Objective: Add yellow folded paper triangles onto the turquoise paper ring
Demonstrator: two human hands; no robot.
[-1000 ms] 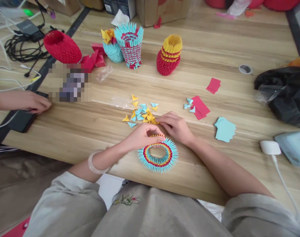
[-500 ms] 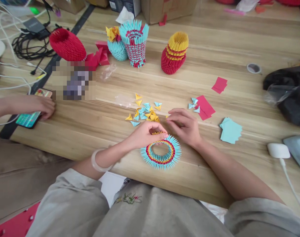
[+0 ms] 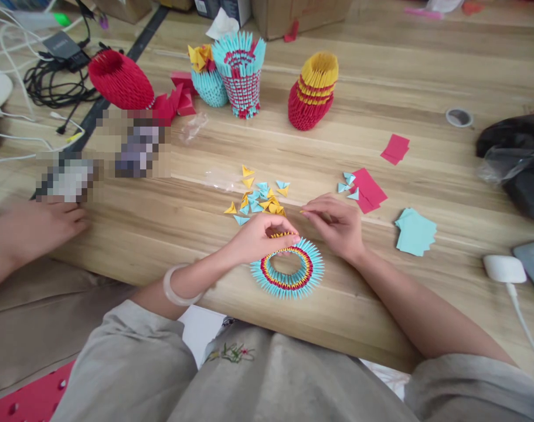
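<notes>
My left hand (image 3: 269,235) is closed on the far rim of a folded-paper ring (image 3: 309,275), thumb on the near side. The ring lies on the table, with light-blue points outside and red and yellow rows within. To its upper right, my right hand (image 3: 339,225) pinches a small yellow folded-paper piece (image 3: 302,211) between thumb and fingertips, apart from the ring. Just beyond my left hand, several loose yellow paper triangles (image 3: 272,205) and light-blue paper triangles (image 3: 241,220) are scattered.
Finished paper vases stand at the back: a blue-and-red one (image 3: 244,76), a red-and-yellow one (image 3: 313,91) and a tilted red one (image 3: 121,79). Blue paper squares (image 3: 415,231) and red paper sheets (image 3: 370,190) lie at right. Another person's hand (image 3: 51,225) is at left.
My right hand has shifted slightly right with the yellow piece, which now shows more clearly. My left hand stays on the ring. The other person's hand has moved down and toward the left.
</notes>
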